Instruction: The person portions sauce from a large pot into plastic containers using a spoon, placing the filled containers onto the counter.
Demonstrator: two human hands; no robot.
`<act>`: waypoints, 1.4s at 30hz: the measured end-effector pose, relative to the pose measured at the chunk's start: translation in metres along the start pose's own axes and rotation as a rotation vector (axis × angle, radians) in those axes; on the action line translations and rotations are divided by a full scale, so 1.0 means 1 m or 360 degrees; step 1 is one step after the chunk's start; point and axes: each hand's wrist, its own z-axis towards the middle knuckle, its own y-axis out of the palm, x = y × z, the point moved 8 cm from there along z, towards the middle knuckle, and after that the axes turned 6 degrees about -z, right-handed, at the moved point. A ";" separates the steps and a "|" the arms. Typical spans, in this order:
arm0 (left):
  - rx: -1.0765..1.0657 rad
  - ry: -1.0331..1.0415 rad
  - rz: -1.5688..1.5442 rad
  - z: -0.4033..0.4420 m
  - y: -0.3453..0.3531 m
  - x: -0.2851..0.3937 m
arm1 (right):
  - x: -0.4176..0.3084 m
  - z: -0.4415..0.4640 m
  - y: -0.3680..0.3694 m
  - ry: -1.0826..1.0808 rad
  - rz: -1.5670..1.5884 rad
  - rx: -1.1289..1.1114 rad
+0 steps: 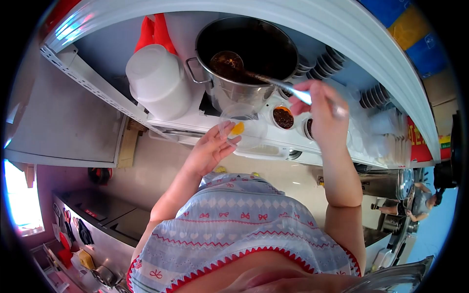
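Note:
My right hand (325, 110) grips the handle of a metal ladle (273, 81). The ladle's bowl, filled with dark sauce with bits in it, is over the mouth of a large steel pot (229, 95). Dark liquid fills the inside of the pot. In my left hand (211, 146) is a clear plastic bowl (251, 129), held by its side in front of the pot. Something yellow shows at the bowl's left side, near my fingers. Beside the pot, under my right hand, stand small cups of dark sauce (283, 117).
Stacked white buckets (159, 80) stand left of the pot, with a red thing (155, 33) behind. Stacks of small containers (327, 63) line the shelf's right side. A white shelf edge (220, 13) arches overhead. Another person (422, 202) is at the far right.

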 end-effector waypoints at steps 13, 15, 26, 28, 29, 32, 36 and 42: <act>-0.0320 -0.0082 -0.0314 0.021 0.011 -0.031 | 0.069 0.034 -0.050 0.0507 0.0803 0.0312; -0.0360 -0.0115 -0.0369 0.026 0.016 -0.036 | 0.070 0.038 -0.056 0.0464 0.0817 0.0329; -0.0501 -0.0199 -0.0298 0.049 0.082 -0.054 | 0.060 0.045 -0.081 0.0306 0.0561 0.0427; -0.0510 -0.0171 -0.0279 0.057 0.093 -0.055 | 0.060 0.042 -0.086 0.0279 0.0619 0.0431; -0.0517 -0.0130 -0.0257 0.062 0.097 -0.055 | 0.063 0.042 -0.089 0.0285 0.0616 0.0444; -0.0422 -0.0097 -0.0301 0.082 0.095 -0.063 | 0.070 0.040 -0.094 0.0323 0.0608 0.0434; -0.0378 -0.0019 -0.0301 0.091 0.102 -0.064 | 0.066 0.041 -0.092 0.0346 0.0542 0.0380; -0.0444 -0.0055 -0.0360 0.099 0.112 -0.071 | 0.068 0.041 -0.095 0.0316 0.0553 0.0390</act>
